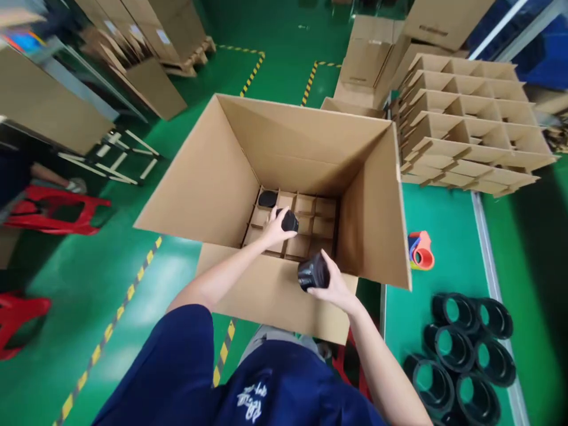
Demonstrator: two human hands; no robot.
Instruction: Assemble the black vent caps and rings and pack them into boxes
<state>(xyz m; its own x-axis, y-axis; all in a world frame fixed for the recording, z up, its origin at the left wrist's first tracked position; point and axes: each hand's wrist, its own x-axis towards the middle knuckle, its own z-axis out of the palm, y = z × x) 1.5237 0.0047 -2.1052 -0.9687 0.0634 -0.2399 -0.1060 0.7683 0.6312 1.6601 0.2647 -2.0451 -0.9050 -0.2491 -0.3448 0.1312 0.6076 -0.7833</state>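
An open cardboard box (306,130) stands in front of me with its flaps spread. A cardboard divider grid (305,204) lines its bottom, and a black cylinder (267,199) sits in the far left cell. My left hand (276,229) reaches into the box, fingers wrapped round a second black cylinder (290,222) above the cells. Over the near flap (275,290), my right hand (333,286) grips a black cylindrical container (313,272), tilted with its dark end toward the right.
On the green table at right, several black hollow cylinders (452,349) stand close together near an orange tape dispenser (421,251). Stacked cardboard dividers (470,124) rise behind them. Red stools (57,210) and a person's arm (48,174) are at left.
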